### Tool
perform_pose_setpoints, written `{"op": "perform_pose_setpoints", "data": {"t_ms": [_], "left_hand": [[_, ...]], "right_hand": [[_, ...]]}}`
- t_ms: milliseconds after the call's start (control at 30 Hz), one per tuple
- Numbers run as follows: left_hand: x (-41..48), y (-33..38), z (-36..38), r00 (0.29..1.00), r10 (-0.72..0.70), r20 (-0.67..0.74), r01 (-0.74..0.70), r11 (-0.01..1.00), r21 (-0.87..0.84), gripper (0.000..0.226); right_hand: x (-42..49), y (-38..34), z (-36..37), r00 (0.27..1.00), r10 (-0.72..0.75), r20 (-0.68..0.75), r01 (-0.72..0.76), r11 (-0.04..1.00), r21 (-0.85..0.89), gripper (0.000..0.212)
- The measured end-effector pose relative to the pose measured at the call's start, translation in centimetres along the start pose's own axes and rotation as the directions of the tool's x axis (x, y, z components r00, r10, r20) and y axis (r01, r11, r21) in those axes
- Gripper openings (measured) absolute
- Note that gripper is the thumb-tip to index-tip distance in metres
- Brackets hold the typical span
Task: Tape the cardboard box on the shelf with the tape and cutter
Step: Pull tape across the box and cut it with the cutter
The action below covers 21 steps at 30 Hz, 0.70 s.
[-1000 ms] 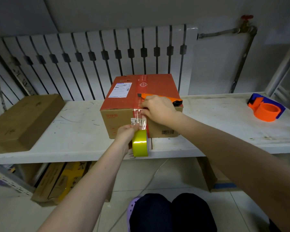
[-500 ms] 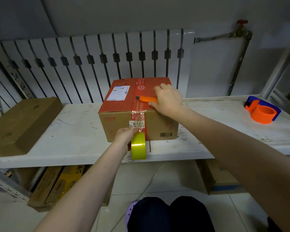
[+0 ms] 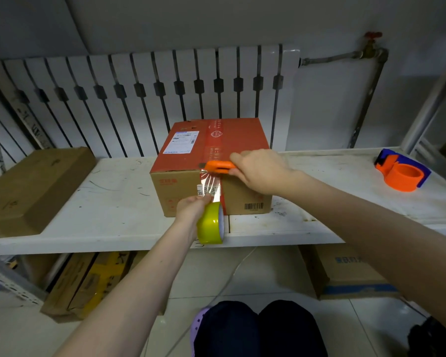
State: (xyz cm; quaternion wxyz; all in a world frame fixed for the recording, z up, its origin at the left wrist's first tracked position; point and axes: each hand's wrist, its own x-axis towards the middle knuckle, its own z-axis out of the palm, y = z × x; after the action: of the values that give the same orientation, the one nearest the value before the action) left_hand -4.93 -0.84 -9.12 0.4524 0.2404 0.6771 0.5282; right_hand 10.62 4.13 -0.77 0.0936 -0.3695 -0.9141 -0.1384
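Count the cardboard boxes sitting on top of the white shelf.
2: a red-topped box mid-shelf, and a flat brown box at the left end. More boxes lie underneath.

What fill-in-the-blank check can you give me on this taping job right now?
The right hand holds the orange plastic cutter at the ____ front edge of the red-topped cardboard box.
The left hand grips a ____ roll of tape in front of the box.
The orange-and-blue tape dispenser sits on the white shelf, to the box's ____.
Missing: top; yellow; right.
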Motion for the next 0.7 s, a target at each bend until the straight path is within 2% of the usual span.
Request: {"op": "perform_pose_setpoints", "data": {"t_ms": [167,333,433,500,700], "left_hand": [[-0.8,0.4,0.3,0.999,0.007,-0.034,-0.007,1.000,0.010,0.020],[-1.2,0.6,0.3,0.998,-0.015,-0.063,0.018,0.998,0.054,0.019],[-1.3,0.6,0.4,0.998,-0.020,-0.065,0.023,0.999,0.041,0.032],[-1.4,0.7,0.4,0.997,-0.011,-0.073,0.013,1.000,0.028,0.021],[-1.5,0.6,0.6,0.996,0.000,-0.086,0.002,1.000,0.021,0.027]], "right_hand": [[-1.4,-0.3,0.3,0.994,-0.074,0.086,0.091,0.974,-0.206,0.031],[-1.8,-0.4,-0.3,0.992,-0.051,0.114,0.082,0.954,-0.289,0.028],[-1.3,-1.3,-0.4,0.992,-0.043,0.117,0.078,0.945,-0.318,0.023],[-0.9,-2.0,-0.3,0.993,-0.022,0.117,0.063,0.930,-0.363,0.018],[-0.9,-3.4,-1.7,0.984,0.001,0.175,0.079,0.892,-0.445,0.024]]}}
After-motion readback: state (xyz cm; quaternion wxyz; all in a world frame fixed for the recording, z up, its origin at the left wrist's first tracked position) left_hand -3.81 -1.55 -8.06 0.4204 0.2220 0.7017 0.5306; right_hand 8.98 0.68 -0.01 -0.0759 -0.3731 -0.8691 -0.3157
